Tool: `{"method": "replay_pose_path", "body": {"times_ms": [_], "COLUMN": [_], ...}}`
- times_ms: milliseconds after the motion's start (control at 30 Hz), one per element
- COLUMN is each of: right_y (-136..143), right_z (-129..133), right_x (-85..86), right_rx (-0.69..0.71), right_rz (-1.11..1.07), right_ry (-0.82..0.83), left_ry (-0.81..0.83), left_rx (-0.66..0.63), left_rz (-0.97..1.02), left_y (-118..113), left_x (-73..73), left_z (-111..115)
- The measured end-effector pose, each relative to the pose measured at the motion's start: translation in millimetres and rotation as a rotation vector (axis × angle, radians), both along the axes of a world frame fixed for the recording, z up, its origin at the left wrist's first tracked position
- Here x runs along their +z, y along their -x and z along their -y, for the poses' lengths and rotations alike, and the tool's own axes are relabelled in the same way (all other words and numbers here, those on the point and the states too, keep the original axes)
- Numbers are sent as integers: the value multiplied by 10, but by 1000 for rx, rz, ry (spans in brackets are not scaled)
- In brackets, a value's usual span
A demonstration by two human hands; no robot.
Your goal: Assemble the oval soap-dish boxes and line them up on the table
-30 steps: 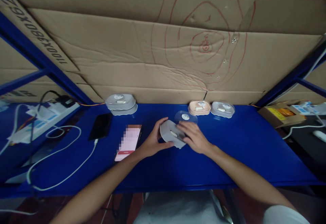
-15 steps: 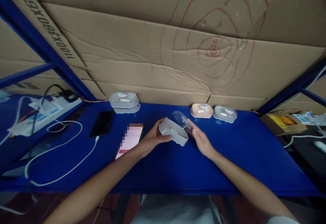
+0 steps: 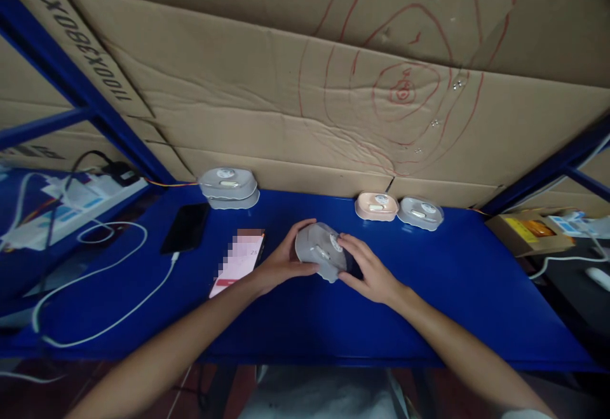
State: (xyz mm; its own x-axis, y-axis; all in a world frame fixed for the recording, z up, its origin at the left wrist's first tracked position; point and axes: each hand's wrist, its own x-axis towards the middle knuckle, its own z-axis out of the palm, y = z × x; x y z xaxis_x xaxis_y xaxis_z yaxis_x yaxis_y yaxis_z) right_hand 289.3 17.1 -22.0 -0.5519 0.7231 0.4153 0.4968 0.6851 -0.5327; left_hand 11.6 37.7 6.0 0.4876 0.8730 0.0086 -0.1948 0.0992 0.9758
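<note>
Head view: grey oval case (image 3: 320, 252), clear-lidded, between both hands.

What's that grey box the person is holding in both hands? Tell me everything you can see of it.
The grey box is a small, rounded oval case that looks like matte plastic, with a clear domed lid bearing a round white sticker. It is tilted, its top facing the camera, just above the blue table. The left hand cups its left end; the right hand presses on the lid from the right. A small pale piece shows on its face, too small to identify.
</note>
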Motion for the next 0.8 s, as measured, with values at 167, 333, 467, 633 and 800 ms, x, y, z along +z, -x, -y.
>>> {"method": "replay_pose_path", "body": {"times_ms": [167, 333, 467, 633, 800], "right_y": [26, 36, 66, 121, 114], "right_z": [23, 46, 101, 138, 129], "right_x": [-79, -102, -11, 19, -97], "right_rx": [18, 35, 87, 44, 45], "right_rz": [-20, -30, -4, -48, 28], "right_ry": [20, -8, -196, -176, -284], "left_ry": [-180, -250, -319, -306, -558], "left_rx": [-108, -131, -148, -154, -93], "left_rz": [-74, -127, -90, -74, -195], "left_y": [46, 11, 10, 29, -9], "left_x": [2, 19, 65, 70, 34], "left_z": [26, 82, 137, 182, 230]}}
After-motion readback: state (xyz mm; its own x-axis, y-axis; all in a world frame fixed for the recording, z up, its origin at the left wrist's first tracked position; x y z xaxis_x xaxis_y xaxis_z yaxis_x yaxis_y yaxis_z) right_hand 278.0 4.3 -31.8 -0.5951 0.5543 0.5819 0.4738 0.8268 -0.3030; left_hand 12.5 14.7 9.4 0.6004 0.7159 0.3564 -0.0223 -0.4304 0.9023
